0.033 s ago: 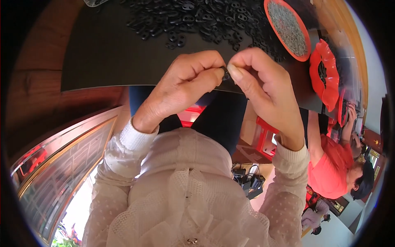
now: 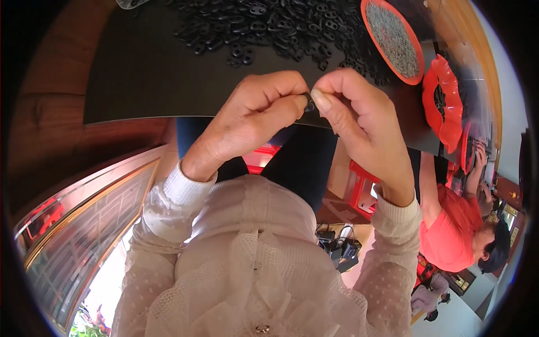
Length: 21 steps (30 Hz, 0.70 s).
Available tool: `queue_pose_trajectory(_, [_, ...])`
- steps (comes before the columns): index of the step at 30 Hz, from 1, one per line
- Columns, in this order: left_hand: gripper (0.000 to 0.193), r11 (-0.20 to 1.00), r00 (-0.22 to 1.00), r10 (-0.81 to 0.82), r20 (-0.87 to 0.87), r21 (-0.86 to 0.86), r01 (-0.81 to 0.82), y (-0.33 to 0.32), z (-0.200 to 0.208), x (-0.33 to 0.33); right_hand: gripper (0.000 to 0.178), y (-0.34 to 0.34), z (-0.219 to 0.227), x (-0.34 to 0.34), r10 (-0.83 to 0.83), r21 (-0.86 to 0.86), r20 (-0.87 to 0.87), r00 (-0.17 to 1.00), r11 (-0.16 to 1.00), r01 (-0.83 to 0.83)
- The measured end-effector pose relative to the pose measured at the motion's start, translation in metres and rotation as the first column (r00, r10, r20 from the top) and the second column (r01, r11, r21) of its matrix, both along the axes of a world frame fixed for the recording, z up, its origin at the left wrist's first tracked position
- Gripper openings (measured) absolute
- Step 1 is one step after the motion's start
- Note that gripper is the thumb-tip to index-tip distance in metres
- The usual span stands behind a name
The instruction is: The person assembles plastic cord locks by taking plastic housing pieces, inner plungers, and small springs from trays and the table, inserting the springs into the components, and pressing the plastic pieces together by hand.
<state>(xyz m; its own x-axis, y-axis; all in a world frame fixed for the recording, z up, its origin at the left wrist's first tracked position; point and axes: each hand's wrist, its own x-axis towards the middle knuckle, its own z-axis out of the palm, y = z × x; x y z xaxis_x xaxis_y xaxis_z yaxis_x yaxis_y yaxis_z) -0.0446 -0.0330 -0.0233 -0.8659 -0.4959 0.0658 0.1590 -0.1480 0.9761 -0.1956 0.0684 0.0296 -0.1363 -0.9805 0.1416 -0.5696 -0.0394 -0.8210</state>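
Observation:
Over the near edge of the black table point(image 2: 146, 84), my two hands meet. My left hand point(image 2: 252, 115) pinches a small black plastic piece point(image 2: 309, 103) between thumb and fingertips; only its end with a hole sticks out. Right beside that end, my right hand point(image 2: 362, 115) has thumb and forefinger pressed together, and anything between them is too small or hidden to make out. Beyond the hands spreads a heap of similar black two-holed pieces point(image 2: 269, 28). An orange-red oval tray point(image 2: 416, 70) full of small grey metal pins point(image 2: 390, 39) lies to the right of the heap.
A red wavy-rimmed dish point(image 2: 449, 132) with dark bits inside stands at the right table edge. Part of a clear container point(image 2: 130, 3) shows at the far left. Another person in a red shirt point(image 2: 449, 236) works at the right. Black adapters point(image 2: 342, 247) sit below.
Both hands have shifted very slightly toward me; the grip on the black plastic piece is the same.

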Motion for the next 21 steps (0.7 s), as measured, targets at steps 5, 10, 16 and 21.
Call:
queue_pose_trajectory(5, [0.012, 0.997, 1.000, -0.013, 0.011, -0.073, 0.014, -0.002, -0.001, 0.000, 0.013, -0.004, -0.006, -0.002, 0.060, -0.052, -0.129, 0.990, 0.996, -0.068])
queue_pose_trajectory(10, [0.015, 0.994, 1.000, -0.026, 0.007, -0.109, 0.027, -0.001, -0.007, -0.001, 0.018, -0.003, -0.008, 0.001, 0.072, -0.034, -0.239, 0.968, 0.996, -0.082])
queue_pose_trajectory(16, [0.015, 0.988, 0.999, -0.034, 0.017, -0.149, 0.036, -0.003, -0.007, 0.000, 0.018, 0.000, -0.009, 0.000, 0.085, -0.031, -0.213, 0.973, 0.995, -0.094])
queue_pose_trajectory(21, [0.009, 0.992, 0.998, -0.066, 0.025, -0.109, 0.068, -0.002, -0.003, 0.002, 0.014, 0.006, -0.007, -0.027, 0.055, 0.070, 0.002, 0.998, 0.996, -0.055])
